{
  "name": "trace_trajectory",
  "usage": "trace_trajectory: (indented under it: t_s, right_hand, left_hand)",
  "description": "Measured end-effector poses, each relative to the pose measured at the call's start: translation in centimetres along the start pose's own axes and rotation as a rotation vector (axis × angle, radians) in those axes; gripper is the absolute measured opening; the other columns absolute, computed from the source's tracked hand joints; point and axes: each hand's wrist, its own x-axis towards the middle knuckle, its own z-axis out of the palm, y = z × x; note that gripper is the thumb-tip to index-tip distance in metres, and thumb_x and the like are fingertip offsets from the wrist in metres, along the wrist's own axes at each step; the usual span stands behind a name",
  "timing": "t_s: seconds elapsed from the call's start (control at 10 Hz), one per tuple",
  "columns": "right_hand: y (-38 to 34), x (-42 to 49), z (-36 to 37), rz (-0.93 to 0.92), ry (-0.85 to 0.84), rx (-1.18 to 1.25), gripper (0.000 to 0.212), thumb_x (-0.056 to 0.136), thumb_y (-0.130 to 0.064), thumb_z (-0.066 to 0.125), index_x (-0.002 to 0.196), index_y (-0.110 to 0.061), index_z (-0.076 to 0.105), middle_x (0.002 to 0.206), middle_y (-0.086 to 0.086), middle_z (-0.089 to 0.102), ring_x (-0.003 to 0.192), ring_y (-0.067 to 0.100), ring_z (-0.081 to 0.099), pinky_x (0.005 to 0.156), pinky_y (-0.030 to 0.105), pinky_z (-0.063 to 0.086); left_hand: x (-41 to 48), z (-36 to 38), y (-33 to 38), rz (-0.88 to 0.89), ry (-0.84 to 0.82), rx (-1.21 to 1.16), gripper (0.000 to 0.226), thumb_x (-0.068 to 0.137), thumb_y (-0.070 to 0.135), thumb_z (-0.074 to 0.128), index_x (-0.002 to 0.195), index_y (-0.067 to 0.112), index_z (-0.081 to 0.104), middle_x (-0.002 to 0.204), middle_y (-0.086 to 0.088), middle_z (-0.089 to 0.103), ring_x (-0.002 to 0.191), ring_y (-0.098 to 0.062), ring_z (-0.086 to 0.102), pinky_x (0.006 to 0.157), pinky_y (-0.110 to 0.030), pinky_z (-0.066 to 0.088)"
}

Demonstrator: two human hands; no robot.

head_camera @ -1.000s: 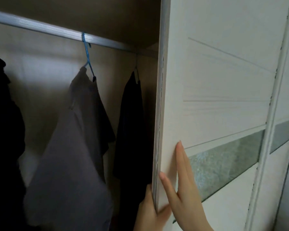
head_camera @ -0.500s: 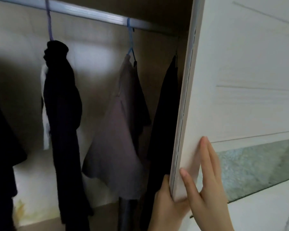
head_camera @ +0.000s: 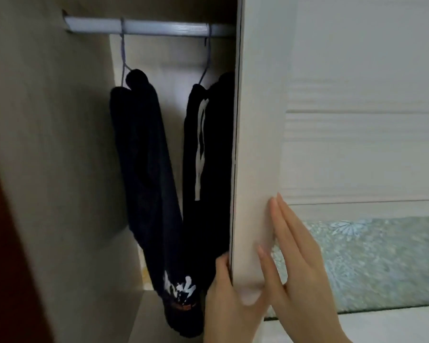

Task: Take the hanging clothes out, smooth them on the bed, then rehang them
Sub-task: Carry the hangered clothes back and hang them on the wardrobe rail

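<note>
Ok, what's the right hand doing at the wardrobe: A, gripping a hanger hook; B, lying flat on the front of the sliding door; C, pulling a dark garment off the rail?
B: the right hand lies with straight fingers against the front of the white door, while the left hand grips the door's edge.

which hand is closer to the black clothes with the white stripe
Left. The left hand grips the edge of the door right beside the striped clothes; the right hand lies flat on the door face, farther to the right.
</note>
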Motion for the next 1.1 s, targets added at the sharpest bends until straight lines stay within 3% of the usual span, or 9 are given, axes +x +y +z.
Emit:
trace_trajectory:
  t_s: [0.1,0.2,0.3,0.4,0.6,0.7,0.8,0.9,1.1]
  right_hand:
    - [-3.9,-0.4,3.7,-0.043,0.028,-0.129,0.057,0.090,-0.026,0.046,0.144,-0.012,0.032,0.151,-0.002,0.035,0.142,0.014,0.028,0.107,0.045,0.033]
    - [-6.5,-0.5,6.3,-0.080,0.015,-0.191,0.057,0.090,-0.026,0.046,0.144,-0.013,0.033,0.151,-0.002,0.035,0.142,0.015,0.028,0.109,0.045,0.031]
    - [-9.8,-0.2,9.3,-0.126,0.006,-0.208,0.056,0.089,-0.026,0.048,0.143,-0.016,0.036,0.150,-0.002,0.036,0.140,0.013,0.030,0.108,0.043,0.032]
    - [-12.7,0.3,11.7,-0.182,0.021,-0.162,0.052,0.089,-0.026,0.047,0.140,-0.019,0.041,0.148,-0.004,0.038,0.138,0.011,0.032,0.110,0.040,0.027]
    - [-15.3,0.1,15.3,-0.317,-0.088,-0.142,0.056,0.085,-0.025,0.047,0.140,-0.022,0.042,0.149,-0.009,0.034,0.139,0.010,0.029,0.116,0.042,0.013]
    - [-16.4,0.2,16.4,-0.344,-0.126,-0.110,0.057,0.085,-0.025,0.047,0.141,-0.021,0.039,0.150,-0.009,0.032,0.140,0.010,0.027,0.116,0.042,0.012]
    - [-18.2,0.3,17.7,-0.354,-0.162,-0.094,0.060,0.085,-0.028,0.049,0.143,-0.021,0.036,0.152,-0.007,0.028,0.142,0.012,0.022,0.118,0.042,0.007]
    - [-19.4,0.3,18.6,-0.399,-0.194,-0.091,0.054,0.087,-0.031,0.045,0.140,-0.024,0.039,0.151,-0.009,0.033,0.142,0.015,0.021,0.115,0.045,0.011]
    - [-19.3,0.1,19.0,-0.411,-0.186,-0.115,0.055,0.087,-0.031,0.046,0.141,-0.025,0.037,0.152,-0.007,0.028,0.144,0.017,0.019,0.116,0.047,0.006]
  left_hand:
    - [0.0,-3.9,-3.9,0.128,0.189,0.077,0.099,0.038,0.099,0.040,0.126,0.054,0.033,0.123,0.035,0.053,0.113,0.010,0.054,0.095,-0.017,0.051]
    - [0.6,-6.8,-5.2,0.416,0.370,0.413,0.069,0.089,0.068,0.016,0.140,0.026,0.035,0.137,0.014,0.040,0.115,-0.011,0.048,0.089,-0.025,0.046]
    - [1.4,-11.0,-6.7,0.558,0.568,0.599,0.056,0.097,0.050,0.028,0.129,0.005,0.040,0.131,-0.014,0.041,0.117,-0.027,0.045,0.110,-0.025,0.030]
    - [1.9,-14.9,-9.2,0.645,0.642,0.879,0.043,0.099,0.038,0.031,0.129,0.009,0.042,0.133,-0.012,0.043,0.124,-0.029,0.042,0.111,-0.033,0.023]
    - [2.2,-20.0,-11.8,0.479,0.715,1.119,0.053,0.087,0.035,0.046,0.135,0.012,0.040,0.144,-0.008,0.045,0.150,-0.018,-0.001,0.119,-0.038,0.012]
    - [2.2,-21.3,-12.3,0.505,0.785,1.138,0.047,0.099,0.034,0.033,0.140,0.012,0.037,0.150,-0.001,0.037,0.150,-0.019,0.002,0.120,-0.038,0.011]
    - [2.4,-22.7,-13.0,0.507,0.817,1.176,0.055,0.102,0.034,0.026,0.152,0.017,0.013,0.162,0.004,0.003,0.150,-0.020,0.003,0.122,-0.039,0.006]
    - [2.4,-23.6,-13.0,0.470,0.858,1.178,0.047,0.099,0.031,0.033,0.144,0.015,0.031,0.161,0.006,0.003,0.150,-0.019,0.003,0.123,-0.039,0.006]
    - [2.4,-24.2,-12.8,0.500,0.808,1.176,0.041,0.103,0.031,0.024,0.138,0.013,0.037,0.146,-0.002,0.038,0.150,-0.017,0.004,0.121,-0.038,0.008]
